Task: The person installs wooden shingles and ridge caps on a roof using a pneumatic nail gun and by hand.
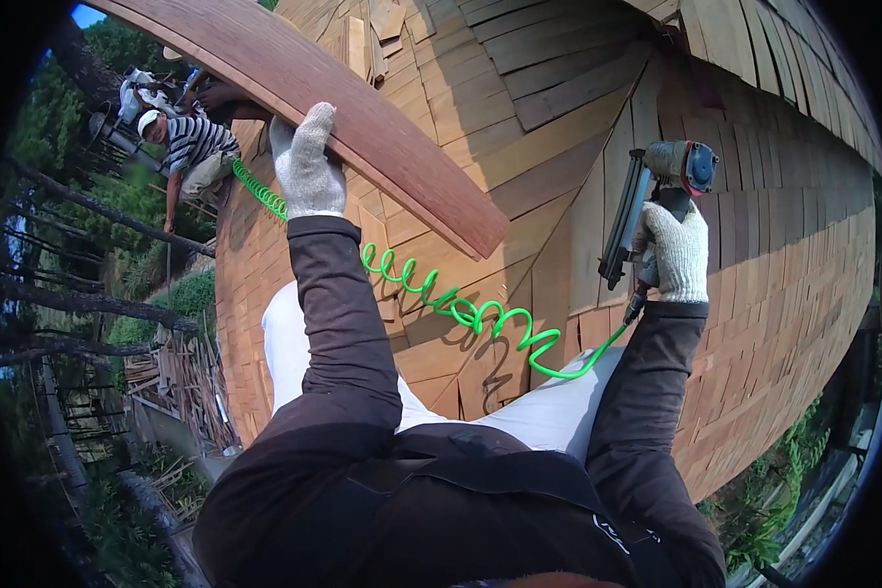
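Note:
My left hand [309,167], in a pale knit glove, grips the lower edge of a long reddish-brown wooden board [363,103]. The board slants from the upper left down toward the middle, held above the roof, its far end beyond the picture. In my right hand [674,245], gloved alike, is a pneumatic nail gun [671,167], held by its handle with the dark magazine to the left. Its fingers are wrapped round the grip. From the tool's base a green coiled air hose [461,312] runs left across the shingles, passing behind my left forearm.
I am on a sloping roof of wooden shingles [755,323], with a ridge or hip line [583,186] running up it. Loose wood pieces [358,49] lie near the top. A person in a striped shirt [201,142] crouches at the left edge. Trees and stacked timber [181,372] stand below.

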